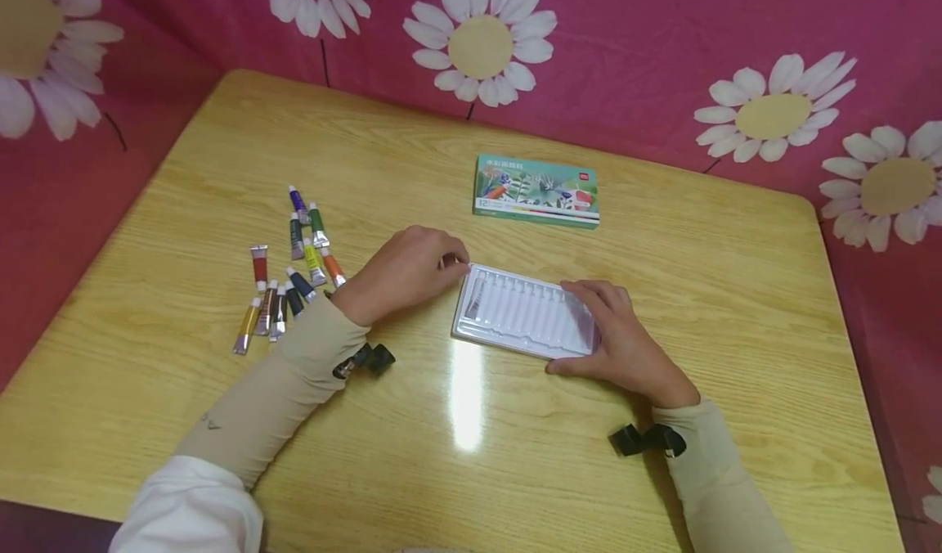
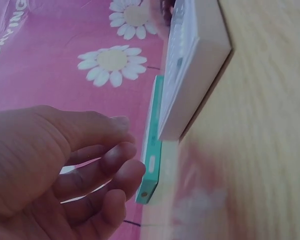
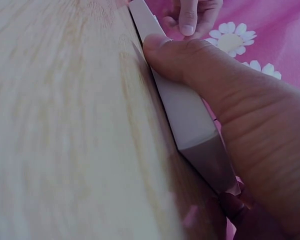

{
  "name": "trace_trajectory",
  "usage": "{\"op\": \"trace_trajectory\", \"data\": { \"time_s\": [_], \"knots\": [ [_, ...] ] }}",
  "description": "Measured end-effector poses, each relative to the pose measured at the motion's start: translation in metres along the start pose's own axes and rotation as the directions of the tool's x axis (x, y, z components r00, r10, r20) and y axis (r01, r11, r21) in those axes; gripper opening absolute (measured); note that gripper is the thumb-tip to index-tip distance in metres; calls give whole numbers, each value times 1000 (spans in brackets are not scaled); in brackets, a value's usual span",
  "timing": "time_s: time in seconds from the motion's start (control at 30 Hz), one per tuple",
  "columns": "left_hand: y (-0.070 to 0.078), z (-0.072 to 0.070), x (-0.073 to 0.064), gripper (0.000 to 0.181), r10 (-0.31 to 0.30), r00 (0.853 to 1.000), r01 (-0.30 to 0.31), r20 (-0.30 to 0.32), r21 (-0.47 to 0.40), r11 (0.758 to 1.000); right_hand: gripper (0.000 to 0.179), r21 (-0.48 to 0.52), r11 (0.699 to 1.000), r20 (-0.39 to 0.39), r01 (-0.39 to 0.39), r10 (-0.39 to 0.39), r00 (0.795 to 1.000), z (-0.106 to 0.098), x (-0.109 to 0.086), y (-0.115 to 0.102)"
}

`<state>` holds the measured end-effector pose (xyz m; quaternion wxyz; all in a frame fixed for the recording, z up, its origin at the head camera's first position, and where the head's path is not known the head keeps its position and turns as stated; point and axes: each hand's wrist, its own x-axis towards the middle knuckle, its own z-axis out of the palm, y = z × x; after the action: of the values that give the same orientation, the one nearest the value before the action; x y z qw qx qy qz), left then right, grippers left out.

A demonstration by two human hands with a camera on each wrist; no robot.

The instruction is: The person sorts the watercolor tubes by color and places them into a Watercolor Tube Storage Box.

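A white slotted paint tray (image 1: 526, 314) lies on the table in the middle of the head view. One silvery tube (image 1: 477, 299) fills its leftmost slot. My right hand (image 1: 614, 336) grips the tray's right end, the thumb (image 3: 162, 47) along its near side and the fingers at the far side. By the tray's far left corner is my left hand (image 1: 408, 273), its fingers loosely bent. The left wrist view shows nothing between those fingers (image 2: 112, 160), with the white side of the tray just beyond them.
Several paint tubes lie loose to the left, among them a red tube (image 1: 260, 267), a yellow tube (image 1: 312, 260) and a purple tube (image 1: 298, 201); the left forearm partly covers the group. A teal paint box (image 1: 536, 191) lies behind the tray. Pink flowered cloth (image 1: 625, 54) hangs behind the table.
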<state>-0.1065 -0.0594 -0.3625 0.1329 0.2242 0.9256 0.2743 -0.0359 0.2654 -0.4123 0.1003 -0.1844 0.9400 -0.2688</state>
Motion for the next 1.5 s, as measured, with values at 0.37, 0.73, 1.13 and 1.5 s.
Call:
{"op": "trace_trajectory", "data": {
  "time_s": [0.37, 0.73, 1.13, 1.5],
  "knots": [
    [-6, -17, -6, 28, -108, 994, 109, 26, -27, 994, 116, -2, 1000, -12, 9, -9, 1000, 0, 0, 0],
    [-29, -50, -18, 31, -190, 982, 190, 12, 0, 982, 116, -1, 1000, -12, 3, -3, 1000, 0, 1, -1],
    [-60, -81, -33, 29, -261, 965, 262, -24, 61, 963, 116, 0, 1000, -13, 1, -1, 1000, 0, 0, -1],
    [-83, -92, -45, 28, -379, 924, 378, 48, 23, 925, 116, 4, 1000, -5, -6, 6, 1000, 1, 0, 0]
  ]
}}
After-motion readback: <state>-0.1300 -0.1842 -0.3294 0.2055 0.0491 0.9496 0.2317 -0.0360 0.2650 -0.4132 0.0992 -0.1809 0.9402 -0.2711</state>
